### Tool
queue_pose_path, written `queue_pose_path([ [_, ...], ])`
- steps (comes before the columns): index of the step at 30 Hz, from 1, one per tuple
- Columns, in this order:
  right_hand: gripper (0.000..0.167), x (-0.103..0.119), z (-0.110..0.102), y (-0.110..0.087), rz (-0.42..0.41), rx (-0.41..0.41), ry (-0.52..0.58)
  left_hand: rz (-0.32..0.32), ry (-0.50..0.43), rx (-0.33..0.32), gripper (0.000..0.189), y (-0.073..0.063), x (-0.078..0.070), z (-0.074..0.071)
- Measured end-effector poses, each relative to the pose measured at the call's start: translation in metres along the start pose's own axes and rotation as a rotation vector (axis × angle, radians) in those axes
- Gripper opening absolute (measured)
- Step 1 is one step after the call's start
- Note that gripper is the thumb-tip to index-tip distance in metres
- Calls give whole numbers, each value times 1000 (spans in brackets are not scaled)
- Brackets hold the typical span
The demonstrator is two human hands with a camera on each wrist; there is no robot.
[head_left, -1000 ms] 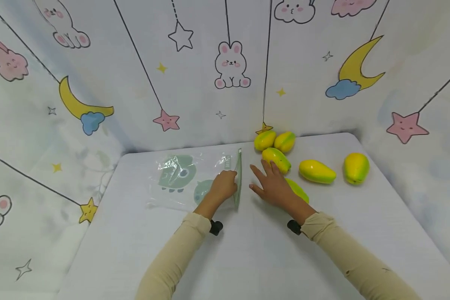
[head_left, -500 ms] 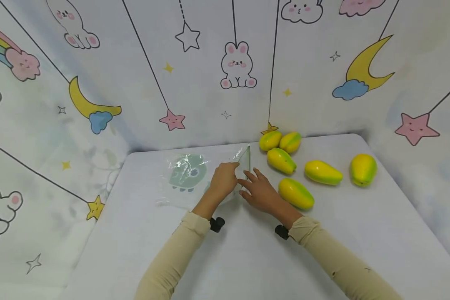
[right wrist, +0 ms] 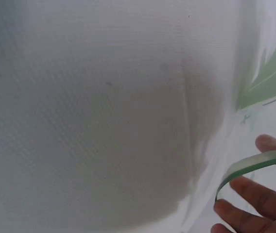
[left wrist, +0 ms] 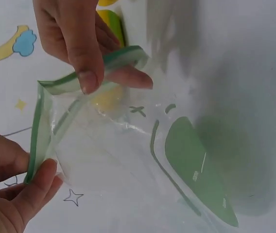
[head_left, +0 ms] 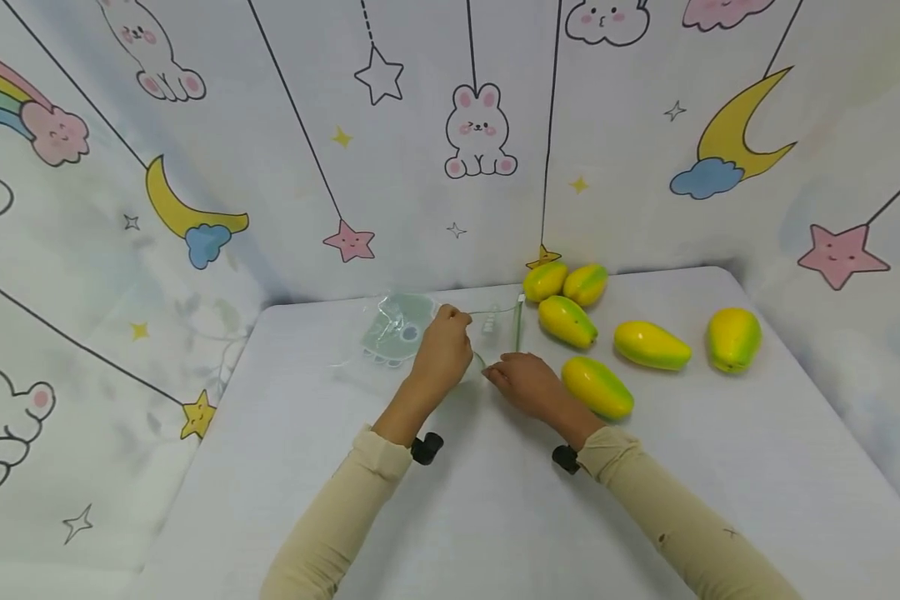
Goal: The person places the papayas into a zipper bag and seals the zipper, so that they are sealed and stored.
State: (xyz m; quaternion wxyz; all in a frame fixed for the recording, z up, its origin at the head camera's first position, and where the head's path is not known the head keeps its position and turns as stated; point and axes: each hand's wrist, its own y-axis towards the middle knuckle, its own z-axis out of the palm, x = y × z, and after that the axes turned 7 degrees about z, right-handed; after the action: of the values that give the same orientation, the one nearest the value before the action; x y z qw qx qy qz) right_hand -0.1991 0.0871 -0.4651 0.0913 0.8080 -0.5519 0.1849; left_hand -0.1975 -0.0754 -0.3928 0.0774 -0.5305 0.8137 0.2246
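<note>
A clear zip bag [head_left: 397, 329] with green dinosaur print lies toward the back of the table, its mouth facing right. My left hand [head_left: 441, 354] pinches one side of its green-edged mouth. My right hand [head_left: 527, 383] pinches the near side, with thumb and finger on either face of the green zip strip [right wrist: 254, 165] in the right wrist view. The mouth stands parted between both hands in the left wrist view, and the bag's clear film [left wrist: 99, 141] shows no contents. Nearest my right hand lies a yellow-green papaya-like fruit [head_left: 598, 388].
Several more such fruits lie right of the bag: one fruit [head_left: 567, 322] near its mouth, another [head_left: 652, 345] farther right, one [head_left: 733, 340] near the right edge, and a pair at the back. A patterned cloth wall [head_left: 390, 167] rises behind the white table [head_left: 495, 517].
My right hand has come left from above the fruit to the bag's mouth and now pinches its rim. The bag's mouth has spread apart. The left hand keeps its grip.
</note>
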Motion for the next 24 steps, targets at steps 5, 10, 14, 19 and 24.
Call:
queue_pose_path([
  [5, 40, -3, 2, 4, 70, -21, 12, 52, 67, 36, 28, -9, -10, -1],
  [10, 42, -5, 2, 5, 111, -48, 77, 72, 85, 89, 32, -15, -16, 5],
  [14, 39, -6, 0, 4, 94, -51, 111, 93, 107, 80, 30, -18, -18, 10],
  [19, 37, -8, 3, 2, 100, -40, 114, 130, 129, 86, 29, -19, -16, 9],
  [24, 42, -15, 10, 0, 155, 30, 133, 128, 246, 88, 14, -15, -9, 1],
])
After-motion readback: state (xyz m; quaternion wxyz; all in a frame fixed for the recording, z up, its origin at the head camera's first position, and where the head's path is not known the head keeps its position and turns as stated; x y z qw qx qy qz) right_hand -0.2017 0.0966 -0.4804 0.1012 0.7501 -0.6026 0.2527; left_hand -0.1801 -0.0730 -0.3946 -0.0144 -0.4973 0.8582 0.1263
